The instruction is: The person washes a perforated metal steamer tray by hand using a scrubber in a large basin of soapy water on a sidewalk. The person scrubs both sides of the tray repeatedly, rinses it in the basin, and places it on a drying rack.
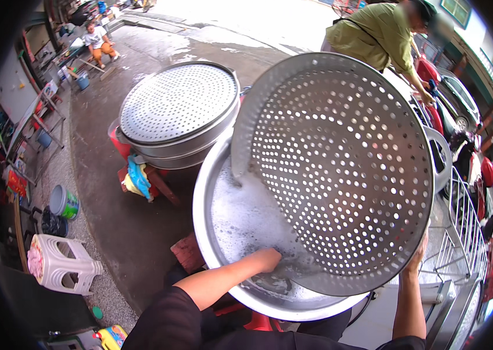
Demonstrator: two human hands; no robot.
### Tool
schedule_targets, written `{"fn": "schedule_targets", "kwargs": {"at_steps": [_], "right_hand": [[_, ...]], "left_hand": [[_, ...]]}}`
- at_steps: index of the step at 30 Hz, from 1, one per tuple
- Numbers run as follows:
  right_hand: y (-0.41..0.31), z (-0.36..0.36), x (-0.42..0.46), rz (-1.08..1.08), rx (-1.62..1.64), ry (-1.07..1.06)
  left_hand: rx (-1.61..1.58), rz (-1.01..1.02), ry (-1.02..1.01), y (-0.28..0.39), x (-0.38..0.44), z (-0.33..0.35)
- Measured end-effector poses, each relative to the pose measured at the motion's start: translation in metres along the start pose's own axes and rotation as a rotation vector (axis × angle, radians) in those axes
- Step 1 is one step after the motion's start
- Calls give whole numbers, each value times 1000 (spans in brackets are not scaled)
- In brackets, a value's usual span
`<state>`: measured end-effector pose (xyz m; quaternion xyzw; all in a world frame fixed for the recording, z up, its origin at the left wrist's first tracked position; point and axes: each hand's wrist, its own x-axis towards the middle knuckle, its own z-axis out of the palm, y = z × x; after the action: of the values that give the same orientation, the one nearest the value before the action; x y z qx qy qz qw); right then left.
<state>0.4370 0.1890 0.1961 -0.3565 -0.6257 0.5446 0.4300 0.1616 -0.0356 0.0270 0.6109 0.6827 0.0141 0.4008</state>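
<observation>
A large perforated metal steamer tier [338, 175] stands tilted, its lower edge dipped in a wide metal basin [205, 218]. Foamy water [246, 210] fills the part of the basin that shows. My left hand [268, 260] reaches into this water beside the tier's lower edge. Its fingers are under the surface, so whether they hold anything is hidden. On the other side, my right hand [419, 256] grips the tier's outer rim from behind, below a loop handle [441, 159]; the tier hides most of those fingers.
Stacked steamer tiers [180, 103] rest on a red stool beyond the basin, with blue and yellow cloths [138, 177] hanging there. A plastic stool [65, 264] and a bucket [63, 202] lie left. A person [371, 35] bends at the upper right. A metal rack [465, 223] stands right.
</observation>
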Motion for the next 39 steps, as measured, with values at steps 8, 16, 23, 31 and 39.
{"fn": "schedule_targets", "kwargs": {"at_steps": [8, 16, 23, 31, 39], "right_hand": [[78, -14, -91, 136, 339, 138], [23, 46, -98, -206, -75, 196], [-10, 76, -93, -573, -435, 301], [-122, 133, -60, -452, -660, 157], [-136, 154, -25, -395, -707, 134]], "left_hand": [[94, 61, 176, -20, 11, 11], [3, -171, 101, 15, 15, -1], [-285, 77, 404, 40, -7, 1], [-410, -49, 689, 45, -64, 6], [-730, 129, 743, 71, -77, -5]]}}
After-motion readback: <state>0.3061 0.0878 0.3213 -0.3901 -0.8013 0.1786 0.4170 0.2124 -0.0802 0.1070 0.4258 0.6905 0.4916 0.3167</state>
